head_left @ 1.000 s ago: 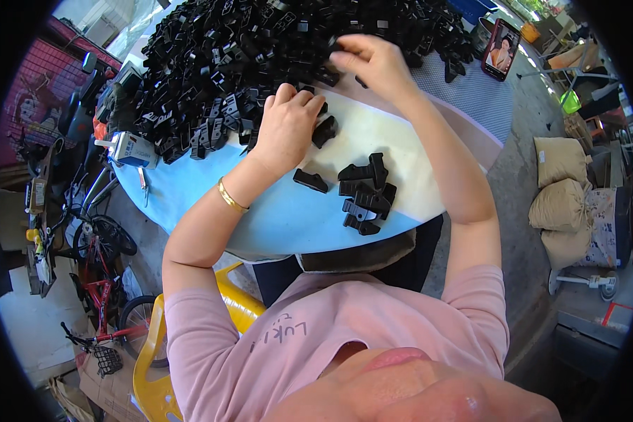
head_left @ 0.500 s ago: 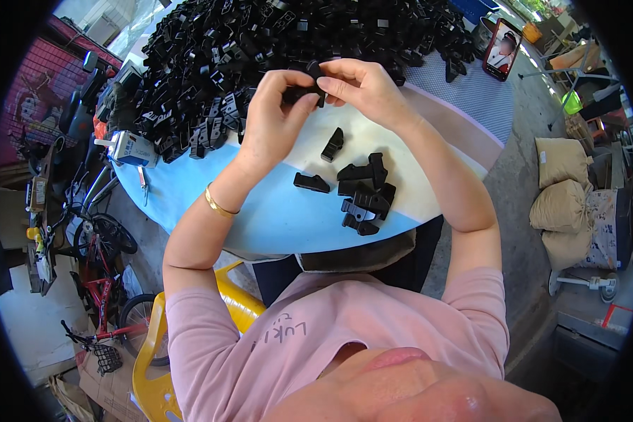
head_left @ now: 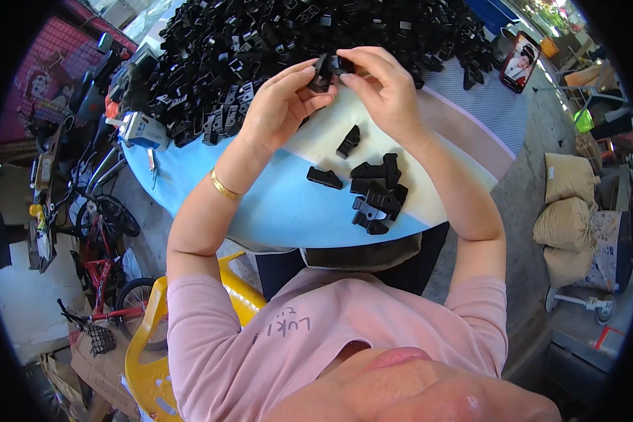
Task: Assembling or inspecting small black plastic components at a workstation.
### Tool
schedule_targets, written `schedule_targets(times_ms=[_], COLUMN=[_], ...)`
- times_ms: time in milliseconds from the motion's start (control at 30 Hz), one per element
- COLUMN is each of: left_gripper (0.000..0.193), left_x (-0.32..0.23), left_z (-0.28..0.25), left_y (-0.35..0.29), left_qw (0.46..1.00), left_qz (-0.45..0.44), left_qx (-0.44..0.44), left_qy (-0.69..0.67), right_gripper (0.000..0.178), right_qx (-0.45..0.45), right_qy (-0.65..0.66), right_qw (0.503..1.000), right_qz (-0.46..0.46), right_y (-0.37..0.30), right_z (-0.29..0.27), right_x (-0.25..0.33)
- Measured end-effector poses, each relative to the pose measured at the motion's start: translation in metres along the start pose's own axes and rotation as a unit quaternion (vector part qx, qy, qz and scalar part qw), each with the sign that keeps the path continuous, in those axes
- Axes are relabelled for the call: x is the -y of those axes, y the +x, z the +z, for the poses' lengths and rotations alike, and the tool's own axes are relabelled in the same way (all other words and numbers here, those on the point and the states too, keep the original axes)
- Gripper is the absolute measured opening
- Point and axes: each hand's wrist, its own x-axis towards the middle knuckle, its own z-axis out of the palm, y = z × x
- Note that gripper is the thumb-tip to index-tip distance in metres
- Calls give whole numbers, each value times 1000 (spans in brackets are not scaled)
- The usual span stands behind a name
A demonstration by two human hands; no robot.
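My left hand (head_left: 271,109) pinches a small black plastic part (head_left: 321,73) between thumb and fingers, above the near edge of a big heap of similar black parts (head_left: 246,46). Close beside it, my right hand (head_left: 392,98) grips another black plastic part (head_left: 342,65) with thumb and forefinger. The two pieces almost touch or meet; the fingers partly cover them, so whether they are joined is unclear. Nearer to me on the round table (head_left: 274,204) lies a small cluster of black parts (head_left: 378,202), with two single ones (head_left: 347,141) just beyond and to its left.
A phone (head_left: 520,62) leans upright at the far right of the table, on a patterned cloth (head_left: 489,98). On the left edge stand a small blue-white box (head_left: 143,131) and a small metal tool (head_left: 152,163). A yellow chair (head_left: 144,373) and a red bicycle (head_left: 104,281) are at the left.
Both hands have shifted slightly up, and the held parts show more plainly between them, with the fingers less closed over them. The whole view has shifted slightly right.
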Motion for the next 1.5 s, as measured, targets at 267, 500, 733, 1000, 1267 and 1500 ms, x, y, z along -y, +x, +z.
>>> schedule_targets(times_ms=[267, 500, 733, 1000, 1267, 1500], left_gripper=[31, 30, 30, 28, 29, 46], left_x=[0, -3, 3, 23, 33, 35], left_z=[-2, 6, 11, 6, 28, 21], left_y=[-2, -5, -6, -3, -28, -21], left_qw=[999, 997, 984, 880, 765, 867], left_qz=[-41, -49, -1, 125, 108, 65], left_qx=[4, -14, 10, 70, 186, 37], left_qy=[14, 62, 179, 452, 607, 493], right_gripper=[37, 31, 40, 28, 32, 36], right_qx=[68, 100, 103, -18, 194, 201], right_qy=[-224, -266, -161, -5, -405, -180], right_qw=[936, 923, 963, 989, 887, 945], right_qz=[-263, -260, -189, 148, 107, 185], right_y=[8, 6, 2, 23, 6, 4], right_z=[-11, -13, -10, -83, -58, -35], right_x=[-2, 3, -5, -60, -48, -30])
